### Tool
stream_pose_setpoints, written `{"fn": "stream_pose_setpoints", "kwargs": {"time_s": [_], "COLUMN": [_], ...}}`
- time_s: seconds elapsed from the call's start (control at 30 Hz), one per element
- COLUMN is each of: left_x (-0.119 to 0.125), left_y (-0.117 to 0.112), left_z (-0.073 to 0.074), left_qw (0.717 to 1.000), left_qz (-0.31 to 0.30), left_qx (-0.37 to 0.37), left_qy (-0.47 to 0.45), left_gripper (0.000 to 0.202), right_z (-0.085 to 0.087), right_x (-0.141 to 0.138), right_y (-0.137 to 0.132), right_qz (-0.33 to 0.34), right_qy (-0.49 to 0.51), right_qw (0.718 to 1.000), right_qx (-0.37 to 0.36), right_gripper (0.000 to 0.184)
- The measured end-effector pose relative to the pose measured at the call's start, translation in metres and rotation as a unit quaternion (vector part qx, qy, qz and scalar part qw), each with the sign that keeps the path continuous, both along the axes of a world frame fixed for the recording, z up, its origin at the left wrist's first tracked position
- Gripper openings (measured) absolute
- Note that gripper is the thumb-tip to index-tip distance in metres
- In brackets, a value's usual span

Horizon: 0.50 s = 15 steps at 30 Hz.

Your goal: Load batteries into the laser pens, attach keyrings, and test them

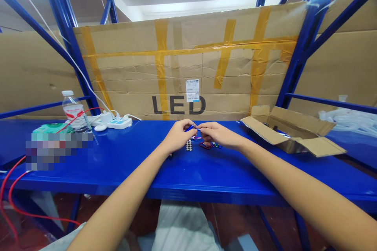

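While we hold both hands together over the middle of the blue shelf (176, 172), our left hand (178, 136) is clenched around a small blue piece (191, 128), with thumb and forefinger pinching it at the top of the fist. Our right hand (219, 134) comes in from the other side, and its curled fingertips close on the far end of the same piece, so the piece spans the narrow gap between the two grips and sits just above the knuckles, clear of the shelf surface. It is too small for us to tell what it is. Directly below the piece, between our wrists, a little cluster of silver cylinders (189, 146) stands on the shelf, and just beside them, under the right hand's fingers, lie some coloured clips (207, 145) in red, green and blue. Well apart to the right, an open cardboard box (291, 135) rests with its flaps spread. At the far left we see a water bottle (73, 111) standing upright, a white power strip (118, 121) near it against the back, and a red cable (17, 182) looping down over the shelf's front edge. Behind everything, a taped cardboard sheet (188, 62) printed with LED leans upright.
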<state>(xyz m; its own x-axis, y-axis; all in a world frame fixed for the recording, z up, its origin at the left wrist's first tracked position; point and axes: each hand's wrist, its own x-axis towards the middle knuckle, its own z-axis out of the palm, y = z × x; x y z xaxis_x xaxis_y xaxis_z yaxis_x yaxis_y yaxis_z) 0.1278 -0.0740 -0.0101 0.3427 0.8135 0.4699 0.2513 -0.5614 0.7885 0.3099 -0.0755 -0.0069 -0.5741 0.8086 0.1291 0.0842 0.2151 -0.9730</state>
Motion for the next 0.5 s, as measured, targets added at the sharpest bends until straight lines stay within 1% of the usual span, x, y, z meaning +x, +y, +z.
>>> {"fn": "stream_pose_setpoints", "kwargs": {"time_s": [0.1,0.2,0.27,0.4,0.5], "left_x": [0.000,0.001,0.002,0.004,0.005], "left_y": [0.000,-0.001,-0.002,-0.001,0.000], "left_z": [-0.001,0.000,0.000,-0.003,-0.007], "left_qw": [1.000,1.000,1.000,1.000,1.000], "left_qz": [-0.006,-0.004,-0.003,0.006,0.021], "left_qx": [-0.005,0.008,0.020,0.021,0.000], "left_qy": [-0.002,0.010,0.020,0.008,0.001], "left_gripper": [0.008,0.007,0.007,0.011,0.019], "right_z": [-0.003,-0.006,-0.007,-0.009,-0.012], "right_x": [-0.001,-0.003,-0.004,-0.005,-0.004], "right_y": [0.003,0.005,0.005,0.007,0.011], "right_qz": [-0.029,-0.076,-0.105,-0.143,-0.181], "right_qy": [-0.050,-0.109,-0.145,-0.195,-0.212], "right_qw": [0.996,0.980,0.964,0.918,0.895], "right_qx": [0.070,0.146,0.198,0.315,0.349], "right_gripper": [0.017,0.022,0.024,0.027,0.031]}}
